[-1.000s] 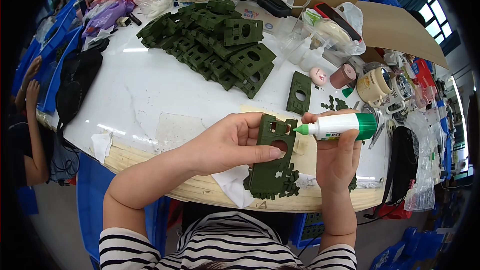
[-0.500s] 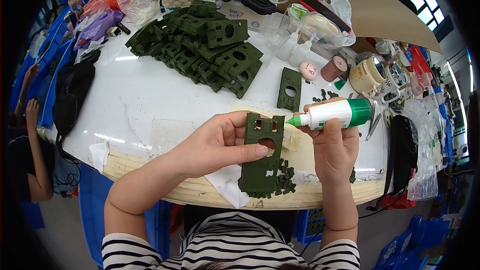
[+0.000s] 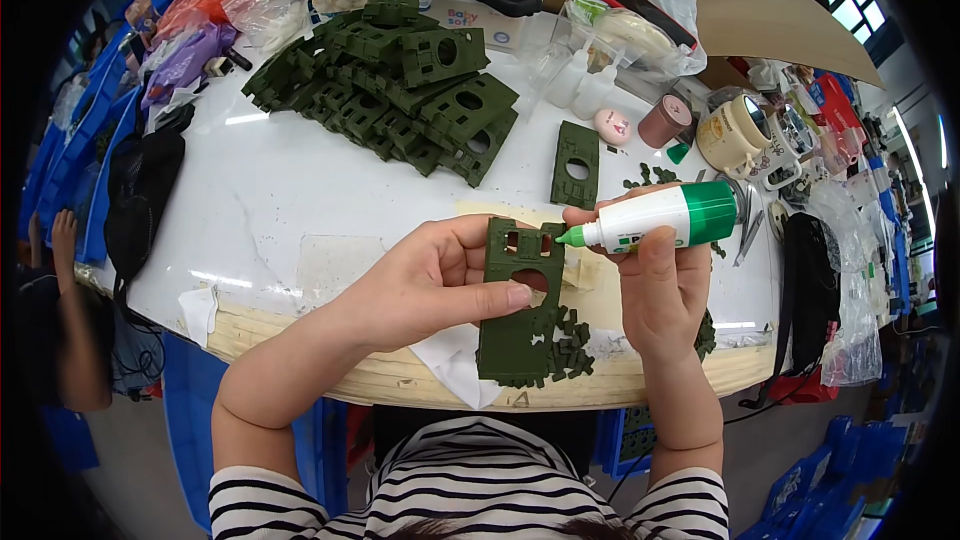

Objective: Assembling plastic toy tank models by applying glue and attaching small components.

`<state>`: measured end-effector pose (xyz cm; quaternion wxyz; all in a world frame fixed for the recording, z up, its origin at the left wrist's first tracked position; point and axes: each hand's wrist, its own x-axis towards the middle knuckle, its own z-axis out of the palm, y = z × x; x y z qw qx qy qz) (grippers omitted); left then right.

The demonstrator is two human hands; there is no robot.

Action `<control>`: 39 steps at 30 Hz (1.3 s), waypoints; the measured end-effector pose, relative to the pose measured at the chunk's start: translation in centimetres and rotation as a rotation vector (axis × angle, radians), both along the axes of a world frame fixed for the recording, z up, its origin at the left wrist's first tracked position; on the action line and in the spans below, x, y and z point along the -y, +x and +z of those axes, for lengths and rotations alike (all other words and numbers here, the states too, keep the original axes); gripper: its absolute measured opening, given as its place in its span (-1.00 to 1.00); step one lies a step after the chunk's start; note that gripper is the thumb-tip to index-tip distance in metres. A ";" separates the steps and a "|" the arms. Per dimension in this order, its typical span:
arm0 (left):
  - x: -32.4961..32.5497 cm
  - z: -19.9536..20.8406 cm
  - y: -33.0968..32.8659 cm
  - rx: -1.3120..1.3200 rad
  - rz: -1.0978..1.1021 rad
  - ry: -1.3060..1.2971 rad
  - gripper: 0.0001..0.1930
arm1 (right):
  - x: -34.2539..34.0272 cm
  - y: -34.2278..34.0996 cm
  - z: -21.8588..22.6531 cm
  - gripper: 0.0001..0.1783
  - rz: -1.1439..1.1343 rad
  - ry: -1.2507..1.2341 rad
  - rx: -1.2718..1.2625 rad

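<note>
My left hand [image 3: 450, 275] pinches a dark green plastic model hull piece [image 3: 515, 345], which has a round hole and two small square openings at its far end. In my right hand [image 3: 665, 285] lies a white glue bottle [image 3: 645, 218] with a green base and a green pointed nozzle. The nozzle tip meets, or nearly meets, the right edge of the hull piece by the square openings; I cannot tell if it touches. Beneath the piece, a heap of small green parts [image 3: 570, 348] sits near the table's front edge.
A pile of similar green hulls [image 3: 400, 90] stands at the back left, and a single hull [image 3: 576, 162] lies beyond my right hand. Mugs [image 3: 735, 135], a brown cylinder [image 3: 664, 122] and clear squeeze bottles [image 3: 597, 90] stand at the back right. A black bag [image 3: 145, 195] hangs at the left edge.
The glue bottle's nozzle has moved slightly left and nearer to the hull's edge. The whole view has shifted a little. At far left, a person's arm has moved.
</note>
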<state>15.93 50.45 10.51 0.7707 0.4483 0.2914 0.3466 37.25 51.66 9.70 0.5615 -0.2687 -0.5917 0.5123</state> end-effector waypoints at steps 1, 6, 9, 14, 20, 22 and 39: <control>0.0 0.0 0.0 0.000 -0.001 0.001 -0.55 | 0.0 0.1 0.0 -0.60 0.003 0.011 0.040; -0.1 -0.1 0.0 0.007 -0.003 0.004 -0.55 | 0.2 -0.2 0.1 -0.66 0.014 -0.019 -0.051; 0.0 -0.2 0.0 -0.007 -0.001 0.003 -0.55 | 0.1 -0.2 0.1 -0.69 0.012 -0.020 -0.079; -0.1 -0.2 0.0 0.009 0.002 -0.006 -0.55 | 0.1 -0.2 0.0 -0.69 0.008 -0.018 -0.064; -0.1 -0.4 0.0 -0.001 0.005 -0.003 -0.55 | 0.1 -0.2 -0.1 -0.67 0.003 -0.010 -0.031; -0.1 -0.4 0.1 -0.004 0.002 0.003 -0.55 | 0.1 0.2 -0.1 -0.62 0.008 0.019 0.050; -0.1 -0.3 0.1 -0.010 0.022 -0.012 -0.49 | 0.2 -0.3 0.1 -0.70 0.000 -0.009 -0.070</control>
